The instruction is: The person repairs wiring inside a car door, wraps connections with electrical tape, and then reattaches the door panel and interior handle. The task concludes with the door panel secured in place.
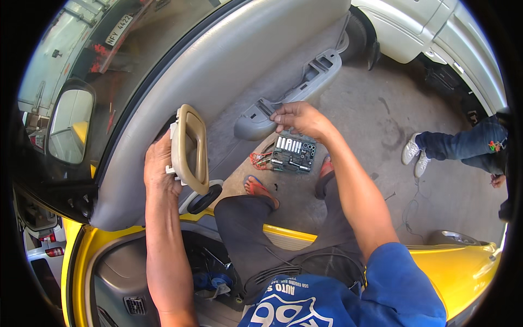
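A beige inner door handle (pixel 197 152) with white clips along its back edge stands off the grey door panel (pixel 163 90), in front of a dark opening. My left hand (pixel 158 163) is behind it and grips it, with the fingertips partly hidden. My right hand (pixel 299 117) is over the near part of the grey armrest (pixel 255 121) with its switch slots. Thumb and fingers are pinched together there; whatever is between them is too small to make out.
An open socket set (pixel 294 152) lies on the concrete floor between my feet, red wires beside it. A yellow door sill (pixel 291 232) is below me. At the right stands a person in jeans (pixel 463 143). A white vehicle (pixel 403 24) is at the upper right.
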A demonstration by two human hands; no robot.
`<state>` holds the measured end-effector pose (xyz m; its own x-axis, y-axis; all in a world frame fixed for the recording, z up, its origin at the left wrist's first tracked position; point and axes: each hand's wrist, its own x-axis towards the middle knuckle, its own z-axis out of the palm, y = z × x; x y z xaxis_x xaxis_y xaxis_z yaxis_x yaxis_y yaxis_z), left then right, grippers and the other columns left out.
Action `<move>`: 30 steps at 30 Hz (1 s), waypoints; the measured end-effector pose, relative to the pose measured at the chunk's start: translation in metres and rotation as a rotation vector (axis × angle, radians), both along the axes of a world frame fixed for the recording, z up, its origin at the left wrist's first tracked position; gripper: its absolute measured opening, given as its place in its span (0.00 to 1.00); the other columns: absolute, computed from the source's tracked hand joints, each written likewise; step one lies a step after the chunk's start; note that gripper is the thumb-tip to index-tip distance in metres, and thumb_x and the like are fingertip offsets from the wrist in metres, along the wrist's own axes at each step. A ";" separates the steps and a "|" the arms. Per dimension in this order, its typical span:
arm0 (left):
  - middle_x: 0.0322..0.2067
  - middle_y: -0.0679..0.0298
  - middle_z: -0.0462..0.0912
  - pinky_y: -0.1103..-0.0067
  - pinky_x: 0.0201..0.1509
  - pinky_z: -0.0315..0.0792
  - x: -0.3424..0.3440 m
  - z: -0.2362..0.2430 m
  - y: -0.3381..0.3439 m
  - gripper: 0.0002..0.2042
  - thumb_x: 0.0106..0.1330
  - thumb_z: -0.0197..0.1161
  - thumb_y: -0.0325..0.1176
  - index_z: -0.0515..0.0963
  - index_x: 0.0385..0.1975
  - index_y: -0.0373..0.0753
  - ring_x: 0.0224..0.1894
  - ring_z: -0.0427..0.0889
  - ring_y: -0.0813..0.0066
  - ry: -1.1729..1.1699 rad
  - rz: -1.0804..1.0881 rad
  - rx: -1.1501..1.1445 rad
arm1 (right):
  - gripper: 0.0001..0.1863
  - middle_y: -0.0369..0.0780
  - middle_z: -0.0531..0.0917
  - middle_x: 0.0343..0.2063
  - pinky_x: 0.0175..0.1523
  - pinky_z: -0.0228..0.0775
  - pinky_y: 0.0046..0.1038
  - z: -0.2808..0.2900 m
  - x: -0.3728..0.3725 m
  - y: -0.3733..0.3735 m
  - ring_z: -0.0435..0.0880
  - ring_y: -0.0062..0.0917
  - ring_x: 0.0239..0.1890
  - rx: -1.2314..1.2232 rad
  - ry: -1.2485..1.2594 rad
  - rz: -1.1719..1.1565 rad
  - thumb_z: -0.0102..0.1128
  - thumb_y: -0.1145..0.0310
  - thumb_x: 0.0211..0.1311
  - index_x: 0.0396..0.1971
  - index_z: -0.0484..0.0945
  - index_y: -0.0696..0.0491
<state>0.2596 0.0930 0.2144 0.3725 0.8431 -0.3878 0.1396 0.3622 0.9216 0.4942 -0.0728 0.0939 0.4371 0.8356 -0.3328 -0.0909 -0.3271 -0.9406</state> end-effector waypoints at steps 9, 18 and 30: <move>0.34 0.59 0.88 0.74 0.33 0.80 0.005 -0.011 0.014 0.16 0.76 0.61 0.41 0.85 0.47 0.34 0.31 0.86 0.75 -0.100 -0.238 0.139 | 0.56 0.44 0.86 0.33 0.36 0.82 0.27 0.103 -0.081 0.018 0.86 0.24 0.31 0.382 0.003 0.201 0.47 0.18 0.65 0.46 0.82 0.69; 0.23 0.63 0.83 0.73 0.25 0.72 0.026 -0.001 0.024 0.10 0.71 0.56 0.32 0.83 0.30 0.38 0.22 0.80 0.70 -0.207 -0.529 -0.170 | 0.39 0.43 0.85 0.28 0.29 0.84 0.25 0.172 -0.121 0.026 0.86 0.25 0.26 0.088 -0.147 0.099 0.41 0.36 0.81 0.43 0.80 0.64; 0.25 0.63 0.82 0.72 0.30 0.69 0.029 -0.002 0.015 0.09 0.66 0.56 0.31 0.81 0.24 0.42 0.25 0.78 0.72 -0.181 -0.318 0.016 | 0.24 0.38 0.86 0.36 0.43 0.80 0.25 0.072 -0.134 0.029 0.83 0.18 0.37 0.190 -0.242 0.189 0.58 0.50 0.79 0.51 0.83 0.60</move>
